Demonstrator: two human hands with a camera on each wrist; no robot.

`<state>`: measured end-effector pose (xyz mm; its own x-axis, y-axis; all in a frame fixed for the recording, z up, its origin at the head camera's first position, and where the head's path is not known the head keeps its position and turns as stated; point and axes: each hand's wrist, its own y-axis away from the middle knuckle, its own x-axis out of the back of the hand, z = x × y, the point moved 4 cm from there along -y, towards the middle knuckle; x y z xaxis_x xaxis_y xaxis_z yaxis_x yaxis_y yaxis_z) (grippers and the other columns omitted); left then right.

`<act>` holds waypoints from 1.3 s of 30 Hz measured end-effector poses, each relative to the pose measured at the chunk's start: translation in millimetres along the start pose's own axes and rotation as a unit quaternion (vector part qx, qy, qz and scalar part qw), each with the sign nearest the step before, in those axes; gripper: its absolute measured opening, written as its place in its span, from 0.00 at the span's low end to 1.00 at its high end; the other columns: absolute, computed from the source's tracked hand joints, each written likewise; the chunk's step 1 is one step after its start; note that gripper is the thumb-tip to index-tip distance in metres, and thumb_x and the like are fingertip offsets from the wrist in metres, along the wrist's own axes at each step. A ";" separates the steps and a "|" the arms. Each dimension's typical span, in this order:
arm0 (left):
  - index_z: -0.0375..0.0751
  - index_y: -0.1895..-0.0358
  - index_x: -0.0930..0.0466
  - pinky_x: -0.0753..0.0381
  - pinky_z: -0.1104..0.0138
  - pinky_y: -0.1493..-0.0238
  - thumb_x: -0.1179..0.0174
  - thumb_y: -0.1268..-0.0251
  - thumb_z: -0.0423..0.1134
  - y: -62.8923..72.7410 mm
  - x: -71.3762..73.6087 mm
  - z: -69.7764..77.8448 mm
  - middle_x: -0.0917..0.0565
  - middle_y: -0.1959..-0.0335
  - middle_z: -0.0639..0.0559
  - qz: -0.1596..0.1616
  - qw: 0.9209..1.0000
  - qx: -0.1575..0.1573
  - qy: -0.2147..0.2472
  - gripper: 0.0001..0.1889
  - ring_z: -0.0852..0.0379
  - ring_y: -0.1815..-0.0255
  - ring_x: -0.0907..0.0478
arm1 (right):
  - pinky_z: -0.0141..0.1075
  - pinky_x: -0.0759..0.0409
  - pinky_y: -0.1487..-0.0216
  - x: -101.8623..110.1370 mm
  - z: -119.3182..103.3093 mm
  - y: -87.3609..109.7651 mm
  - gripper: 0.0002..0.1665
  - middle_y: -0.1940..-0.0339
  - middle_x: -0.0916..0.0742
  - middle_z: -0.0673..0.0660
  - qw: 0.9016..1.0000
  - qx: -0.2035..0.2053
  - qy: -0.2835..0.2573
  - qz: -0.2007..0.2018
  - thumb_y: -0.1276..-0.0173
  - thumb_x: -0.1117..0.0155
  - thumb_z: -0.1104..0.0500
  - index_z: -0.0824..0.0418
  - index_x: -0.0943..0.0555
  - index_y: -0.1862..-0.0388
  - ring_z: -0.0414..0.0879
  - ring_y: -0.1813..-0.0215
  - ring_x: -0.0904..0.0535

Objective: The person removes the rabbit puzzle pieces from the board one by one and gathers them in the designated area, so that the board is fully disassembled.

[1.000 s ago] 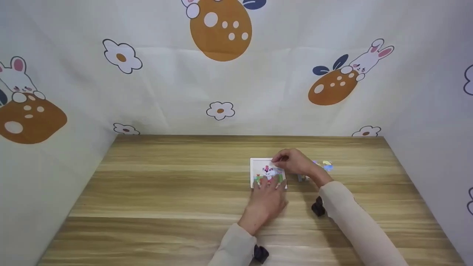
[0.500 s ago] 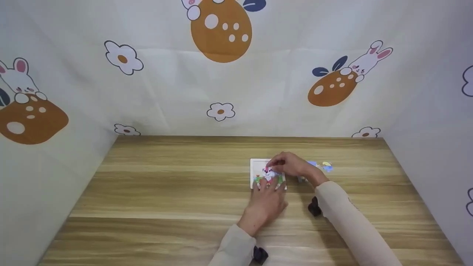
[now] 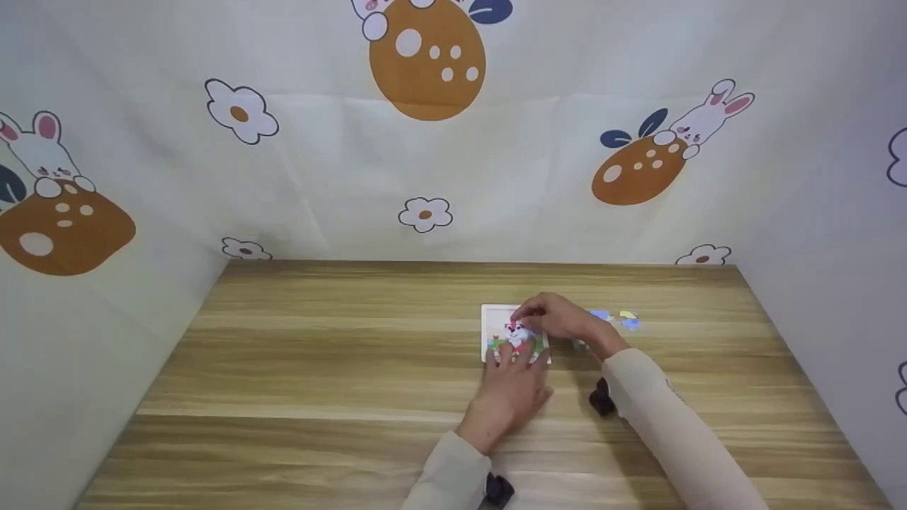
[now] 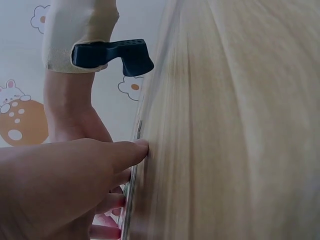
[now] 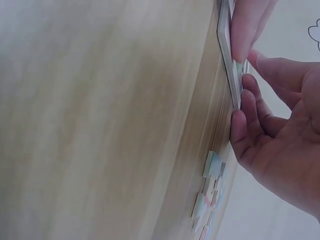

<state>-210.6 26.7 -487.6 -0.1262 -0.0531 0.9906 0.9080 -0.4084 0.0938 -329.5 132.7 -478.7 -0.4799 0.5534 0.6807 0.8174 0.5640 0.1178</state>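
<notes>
A square picture puzzle in a white frame [image 3: 484, 333] lies on the table, showing a cartoon animal [image 3: 515, 331] with a green strip beside it. Its upper part is bare and pale. My left hand [image 3: 511, 389] rests with spread fingers on the frame's lower part, hiding some of the picture. My right hand [image 3: 560, 316] reaches over the upper right, thumb and forefinger together at the animal's head, pinching a small puzzle piece mostly hidden by the fingers. The right wrist view has the right hand [image 5: 280, 110] at the frame's edge [image 5: 227, 55], its other fingers curled.
Loose puzzle pieces [image 3: 628, 320] lie right of the frame, partly behind my right wrist; the right wrist view shows several pieces [image 5: 207, 192] close together. Wood-grain table [image 3: 319, 368] surrounds the frame. A patterned cloth [image 3: 319, 177] hangs behind. A dark wrist mount [image 4: 115, 54] sits on the sleeve.
My right hand has moved slightly left and down, from the frame's top right corner to the animal's head, then stayed nearly still. The left hand keeps its place on the puzzle.
</notes>
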 end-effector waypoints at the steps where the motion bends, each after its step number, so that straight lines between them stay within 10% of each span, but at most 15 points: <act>1: 0.56 0.22 0.39 0.38 0.43 0.26 0.51 0.24 0.59 -0.2 -0.1 -0.4 0.38 0.21 0.54 -0.002 1.000 0.001 0.002 0.31 0.44 0.24 0.41 | 0.33 0.24 0.51 -0.1 -0.5 0.1 0.15 0.49 0.12 0.61 1.000 -0.005 -0.001 0.001 0.27 0.45 0.66 0.63 0.14 0.48 0.45 0.54 0.21; 14: 0.58 0.21 0.42 0.42 0.43 0.23 0.55 0.23 0.60 -1.8 -0.3 -1.8 0.40 0.19 0.55 -0.014 1.000 -0.003 0.000 0.31 0.44 0.21 0.43 | 0.44 0.23 0.44 0.9 -2.7 1.6 0.24 0.52 0.13 0.60 0.999 -0.027 -0.006 0.026 0.36 0.53 0.73 0.60 0.13 0.51 0.49 0.51 0.21; 39: 0.59 0.21 0.42 0.43 0.44 0.22 0.52 0.24 0.60 -2.1 1.2 -2.2 0.41 0.19 0.55 -0.026 1.000 0.006 0.012 0.32 0.47 0.20 0.46 | 0.35 0.22 0.50 0.8 -9.2 1.7 0.11 0.58 0.13 0.59 0.998 -0.028 -0.042 0.045 0.31 0.40 0.70 0.62 0.15 0.54 0.47 0.55 0.20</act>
<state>-213.6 25.5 -486.9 -0.1829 -0.0550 0.9816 0.9050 -0.3994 0.1462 -325.5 128.4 -471.3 -0.4272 0.6508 0.6277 0.8735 0.4764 0.1007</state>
